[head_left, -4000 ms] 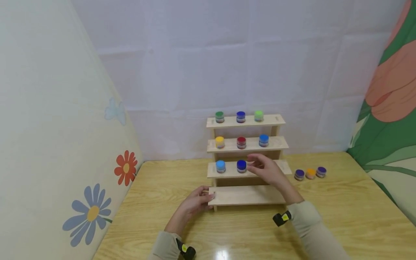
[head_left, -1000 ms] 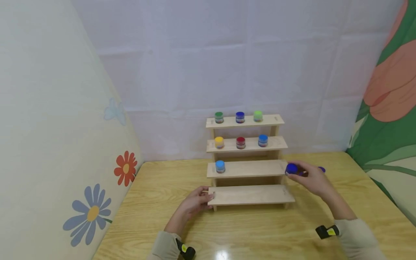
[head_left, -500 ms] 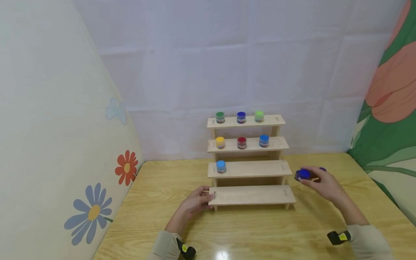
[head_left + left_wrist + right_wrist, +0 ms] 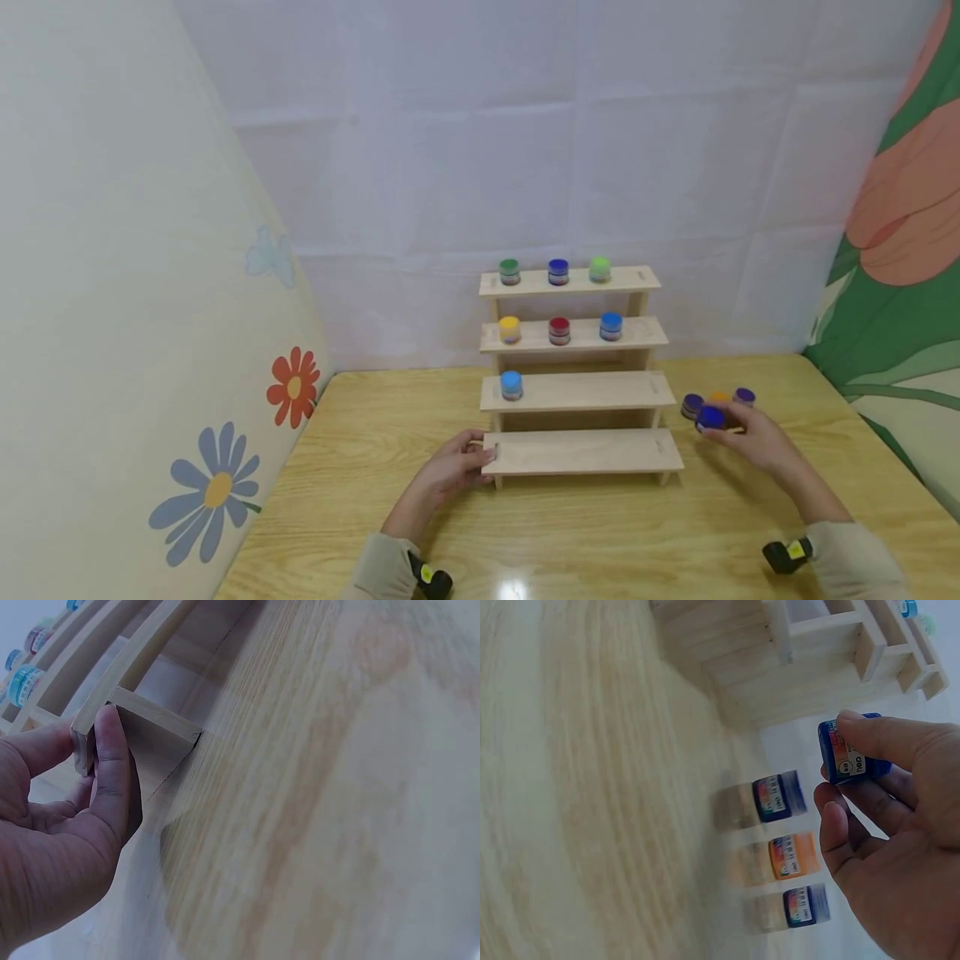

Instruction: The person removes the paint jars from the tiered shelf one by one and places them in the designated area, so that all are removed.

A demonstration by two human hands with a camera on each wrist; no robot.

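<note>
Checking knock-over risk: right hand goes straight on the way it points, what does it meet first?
Probably the purple-lidded jar nearest the four-tier wooden stand, just beyond the blue-lidded jar in the grip of the right hand. Height is unclear, so it might pass above.

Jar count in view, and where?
11. Top shelf: green, dark-blue, lime. Second shelf: yellow, red, blue. Third shelf: light-blue. Right hand: royal-blue. Table, right of rack: inner purple, orange, outer purple. Any behind the rack could be hidden.

Booth-like indoor setup — creased white backdrop; flower-printed left wall; leafy right wall; wood-grain table
</note>
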